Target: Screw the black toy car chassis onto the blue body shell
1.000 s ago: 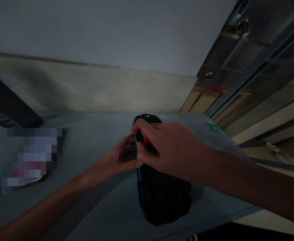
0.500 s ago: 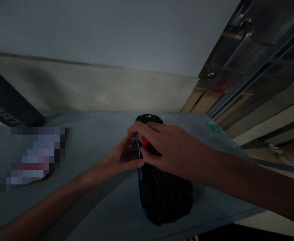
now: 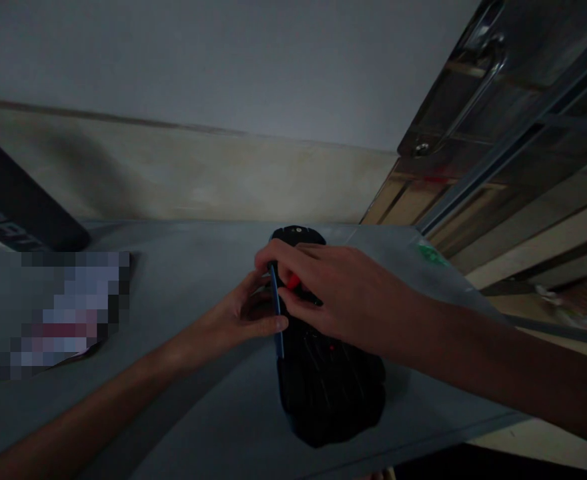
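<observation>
A black object [image 3: 336, 393] with rounded ends, a moulded, ridged upper face and a blue strip along its left side lies lengthwise before me; its exact kind is unclear. My left hand [image 3: 241, 310] grips that left side, thumb on the near part and fingers curled farther up. Over the object's upper half, my right hand [image 3: 336, 283] is closed with thumb and fingertips bent together. A small red thing [image 3: 294, 281] shows between those fingers, most of it covered, so its kind cannot be made out. A tiny red dot sits lower on the black face.
The object rests on a grey table [image 3: 193, 413] pushed against a wall [image 3: 223, 173]. At left stand a dark box [image 3: 28, 207] with pale lettering and a blurred-out flat item [image 3: 68, 313]. A green scrap [image 3: 429, 253] lies near the right edge, beside a metal door handle [image 3: 466, 100].
Almost nothing differs. The red thing between my right fingers appears slightly shifted to the right and up; both hands keep their places on the black object.
</observation>
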`<state>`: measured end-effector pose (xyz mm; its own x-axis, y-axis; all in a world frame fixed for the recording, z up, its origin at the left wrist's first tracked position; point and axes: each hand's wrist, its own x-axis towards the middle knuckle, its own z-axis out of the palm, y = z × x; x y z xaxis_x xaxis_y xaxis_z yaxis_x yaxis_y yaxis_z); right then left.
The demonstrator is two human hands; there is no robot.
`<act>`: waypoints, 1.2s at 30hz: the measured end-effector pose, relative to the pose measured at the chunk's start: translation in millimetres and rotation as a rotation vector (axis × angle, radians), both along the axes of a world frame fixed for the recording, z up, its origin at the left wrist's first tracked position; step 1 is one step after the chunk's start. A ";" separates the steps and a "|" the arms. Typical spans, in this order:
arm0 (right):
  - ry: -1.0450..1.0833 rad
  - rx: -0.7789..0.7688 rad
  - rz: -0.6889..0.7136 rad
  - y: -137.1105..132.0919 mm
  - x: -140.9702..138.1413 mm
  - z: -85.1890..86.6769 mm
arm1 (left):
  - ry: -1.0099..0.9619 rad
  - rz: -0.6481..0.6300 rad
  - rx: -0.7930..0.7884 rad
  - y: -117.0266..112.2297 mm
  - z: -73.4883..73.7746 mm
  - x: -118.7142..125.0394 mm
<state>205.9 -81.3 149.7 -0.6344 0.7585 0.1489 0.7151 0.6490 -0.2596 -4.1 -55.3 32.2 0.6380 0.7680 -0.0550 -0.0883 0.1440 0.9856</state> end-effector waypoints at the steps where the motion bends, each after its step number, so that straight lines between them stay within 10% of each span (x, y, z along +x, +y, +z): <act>1: -0.010 -0.001 -0.010 0.4 -0.5 0.3 | -0.010 -0.003 -0.003 0.3 -1.2 0.2; 36: -0.226 0.062 -0.138 -5.1 -5.8 16.1 | 0.013 0.010 -0.006 1.3 -1.5 -0.1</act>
<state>200.1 -86.3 165.8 -0.5483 0.8338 0.0646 0.8330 0.5513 -0.0461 -4.2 -54.0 30.7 0.6294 0.7741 -0.0681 -0.0765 0.1490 0.9859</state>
